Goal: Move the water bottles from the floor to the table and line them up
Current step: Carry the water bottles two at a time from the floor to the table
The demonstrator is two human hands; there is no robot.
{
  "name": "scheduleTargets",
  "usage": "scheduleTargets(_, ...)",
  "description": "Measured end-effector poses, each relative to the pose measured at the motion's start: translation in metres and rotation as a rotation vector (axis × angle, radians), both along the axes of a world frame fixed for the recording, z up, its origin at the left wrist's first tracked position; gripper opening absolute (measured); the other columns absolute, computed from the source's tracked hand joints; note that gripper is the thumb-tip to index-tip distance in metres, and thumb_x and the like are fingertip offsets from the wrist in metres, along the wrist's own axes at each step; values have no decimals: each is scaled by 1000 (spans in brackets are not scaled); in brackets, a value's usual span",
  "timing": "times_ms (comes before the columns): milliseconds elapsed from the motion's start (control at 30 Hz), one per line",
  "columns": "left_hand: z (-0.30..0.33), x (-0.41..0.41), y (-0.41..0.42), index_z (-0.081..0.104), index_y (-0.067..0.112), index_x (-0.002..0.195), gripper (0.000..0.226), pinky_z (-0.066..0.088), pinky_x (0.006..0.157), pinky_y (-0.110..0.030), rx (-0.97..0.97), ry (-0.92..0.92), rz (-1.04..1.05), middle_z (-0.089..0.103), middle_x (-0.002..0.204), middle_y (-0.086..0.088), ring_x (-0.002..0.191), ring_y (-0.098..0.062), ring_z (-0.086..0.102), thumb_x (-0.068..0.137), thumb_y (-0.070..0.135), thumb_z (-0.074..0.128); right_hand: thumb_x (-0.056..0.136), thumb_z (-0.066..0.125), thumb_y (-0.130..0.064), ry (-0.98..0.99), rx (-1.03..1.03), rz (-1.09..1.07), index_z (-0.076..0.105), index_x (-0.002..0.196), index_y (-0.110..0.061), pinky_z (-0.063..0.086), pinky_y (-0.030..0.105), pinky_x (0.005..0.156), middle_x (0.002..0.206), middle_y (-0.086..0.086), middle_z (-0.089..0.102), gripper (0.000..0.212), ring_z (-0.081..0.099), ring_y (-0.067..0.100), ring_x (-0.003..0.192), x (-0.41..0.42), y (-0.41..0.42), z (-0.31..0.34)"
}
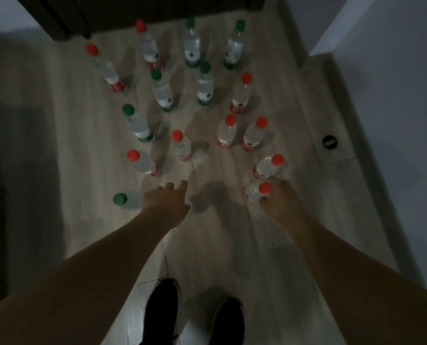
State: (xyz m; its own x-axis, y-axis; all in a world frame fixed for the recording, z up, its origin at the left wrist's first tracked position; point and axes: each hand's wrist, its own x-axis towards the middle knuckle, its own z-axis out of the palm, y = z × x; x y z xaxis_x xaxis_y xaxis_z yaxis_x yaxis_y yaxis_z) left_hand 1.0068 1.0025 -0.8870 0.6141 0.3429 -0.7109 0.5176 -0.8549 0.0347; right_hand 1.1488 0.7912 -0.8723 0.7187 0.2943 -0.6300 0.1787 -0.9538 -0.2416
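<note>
In a dim room with pale walls, clear plastic water bottles with red or green caps stand scattered on the light wood-plank floor, where the right hand grips a red-capped bottle and the left hand reaches forward, loosely spread and holding nothing.
</note>
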Motion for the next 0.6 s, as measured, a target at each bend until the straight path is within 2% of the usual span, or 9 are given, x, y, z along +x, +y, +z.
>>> scheduleTargets(100, -54, -6, -7, 31, 20, 140, 60, 47, 72, -38, 44, 33, -33, 61, 117, -10, 103, -29, 61, 96, 57, 48, 90, 60, -27, -31, -62, -7, 36, 143, -18, 46, 45, 95, 124, 18, 50, 58, 55, 38, 110, 8, -7, -53)
scheduleTargets(167, -74, -11, -13, 35, 19, 133, 51, 41, 64, -35, 77, 23, -38, 62, 101, -8, 86, -25, 61, 97, 53, 48, 92, 59, -35, -38, -87, 15, 34, 143, -17, 46, 44, 94, 123, 18, 51, 59, 55, 39, 111, 13, -9, -74)
scheduleTargets(267, -87, -10, -17, 37, 16, 128, 37, 42, 63, -35, 110, 14, -35, 62, 97, -8, 77, -23, 56, 100, 38, 48, 94, 54, -38, -72, -85, 30, 38, 138, -16, 47, 42, 87, 118, 16, 55, 52, 58, 36, 107, 17, -6, -94)
scheduleTargets(400, -87, -10, -13, 38, 12, 122, 29, 44, 62, -35, 75, -9, -13, 64, 93, -8, 73, -23, 56, 102, 31, 48, 95, 55, -33, -207, 15, -13, 48, 126, -11, 46, 38, 79, 108, 15, 60, 38, 61, 34, 98, 16, 0, -102)
scheduleTargets(600, -44, -8, -9, 40, 15, 118, 25, 44, 58, -33, 39, -70, -12, 44, 70, 2, 66, -18, 55, 102, 34, 46, 93, 58, -35, -263, 62, -43, 49, 124, -12, 44, 34, 77, 105, 15, 64, 39, 62, 34, 96, 3, 1, -53)
